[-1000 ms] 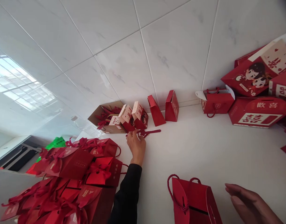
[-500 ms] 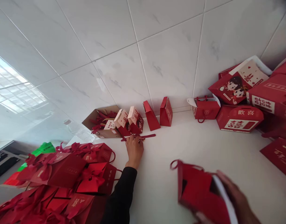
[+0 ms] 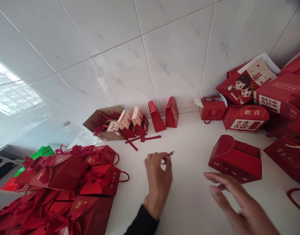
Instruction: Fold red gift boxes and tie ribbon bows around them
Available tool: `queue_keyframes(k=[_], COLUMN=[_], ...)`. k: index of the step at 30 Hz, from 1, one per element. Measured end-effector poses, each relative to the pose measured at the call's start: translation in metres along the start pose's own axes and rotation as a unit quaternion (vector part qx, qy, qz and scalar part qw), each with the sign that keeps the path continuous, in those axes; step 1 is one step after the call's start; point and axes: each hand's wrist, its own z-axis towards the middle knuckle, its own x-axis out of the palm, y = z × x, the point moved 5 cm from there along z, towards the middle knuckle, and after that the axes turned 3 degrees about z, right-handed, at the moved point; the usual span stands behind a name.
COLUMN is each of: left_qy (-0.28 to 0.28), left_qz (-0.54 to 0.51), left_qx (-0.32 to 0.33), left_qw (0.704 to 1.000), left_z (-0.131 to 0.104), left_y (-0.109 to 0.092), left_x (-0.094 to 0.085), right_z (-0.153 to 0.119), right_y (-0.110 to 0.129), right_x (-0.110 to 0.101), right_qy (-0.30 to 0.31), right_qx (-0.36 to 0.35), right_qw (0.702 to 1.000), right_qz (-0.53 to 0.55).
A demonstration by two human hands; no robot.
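Observation:
My left hand (image 3: 158,178) is over the white table, thumb and finger pinched on a small dark red piece (image 3: 171,153) too small to make out well. At the lower right, my right hand (image 3: 238,202) has its fingers apart and holds nothing. Just beyond it a closed red gift box (image 3: 235,160) rests on the table, with no hand seen gripping it. Red ribbon strips (image 3: 151,138) lie crossed on the table in front of two small boxes with cartoon figures (image 3: 140,122).
Stacked red boxes with bows (image 3: 64,176) fill the left. A cardboard box (image 3: 111,135) of red ribbons and a clear plastic bottle (image 3: 81,133) stand near the tiled wall. More red boxes (image 3: 249,119) are piled at the right. Two narrow red boxes (image 3: 156,119) stand by the wall.
My left hand has moved right, away from the ribbon strips, with a small piece in its pinch. The red box, open in my right hand before, now stands closed on the table, and my right hand is off it.

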Motion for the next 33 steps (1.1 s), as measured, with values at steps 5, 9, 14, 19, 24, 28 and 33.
queue_keyframes(k=[5,9,14,19,24,28,33], left_qy=[0.078,0.121,0.061,-0.014,-0.010,0.004,0.033], left_qz=[-0.126,-0.163,-0.159,-0.120,-0.091,-0.097,-0.140], left_qx=[0.030,0.032,0.019,-0.025,-0.050,-0.047,0.007], left_qw=[0.989,0.979,0.985,0.992,0.995,0.994,0.990], left_z=[-0.037,-0.038,0.032,0.143,0.191,0.186,0.132], left_y=[-0.057,-0.060,-0.051,-0.053,-0.056,-0.054,-0.045], left_x=[0.003,0.010,0.012,0.034,0.070,0.071,0.031], right_z=[0.029,0.034,0.033,0.035,0.042,0.048,0.051], right_y=[0.037,0.024,0.002,-0.006,-0.015,-0.010,0.005], right_x=[0.041,0.039,0.046,0.050,0.040,0.034,0.028], right_qy=[0.075,0.034,0.024,0.024,-0.007,-0.044,-0.051], right_qx=[0.112,0.146,0.171,0.165,0.172,0.180,0.158], right_qw=[0.966,0.946,0.916,0.923,0.938,0.920,0.907], right_qz=[0.221,0.288,0.361,0.346,0.301,0.346,0.387])
